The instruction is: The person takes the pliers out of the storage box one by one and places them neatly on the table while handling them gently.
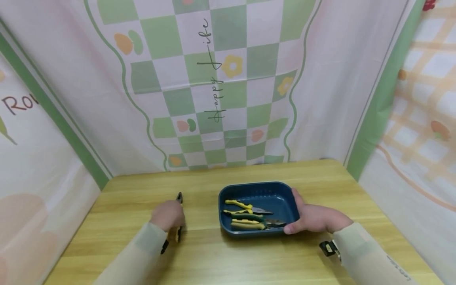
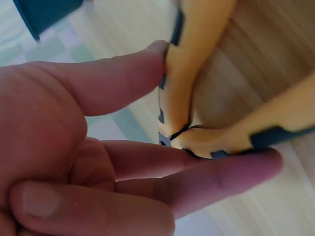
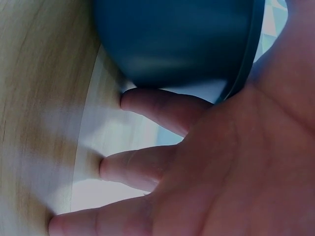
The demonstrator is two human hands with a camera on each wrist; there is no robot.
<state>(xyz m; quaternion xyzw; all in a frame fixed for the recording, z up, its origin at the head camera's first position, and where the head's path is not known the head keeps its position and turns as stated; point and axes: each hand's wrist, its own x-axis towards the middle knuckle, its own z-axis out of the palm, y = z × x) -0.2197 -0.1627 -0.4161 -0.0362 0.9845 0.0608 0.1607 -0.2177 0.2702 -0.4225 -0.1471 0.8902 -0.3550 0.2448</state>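
With the left hand [image 1: 169, 215], pinches yellow-and-black pliers [image 2: 180, 93], left of the blue tray [image 1: 281, 198]. With the right hand [image 1: 315, 217], fingers spread, touches the tray's right end. Inside the tray, yellow pliers [image 1: 254, 209] behind green-and-yellow pliers [image 1: 261, 225].

Head view: at 7 o'clock, the left hand [image 1: 168, 215] is covering the middle of the held pliers [image 1: 179, 233]. At 4 o'clock, the right hand [image 1: 313, 217] is hiding part of the tray [image 1: 254, 234]. Lettering [image 1: 398, 267] on the right sleeve [image 1: 367, 253] is blurring beyond reading; this sleeve and the left sleeve [image 1: 133, 257] are running off the lower edge at 4 and 7 o'clock. Left wrist view: the plier handles are leaving the frame at 1 and 3 o'clock. Right wrist view: the tray is extending past the edge at 12 o'clock.
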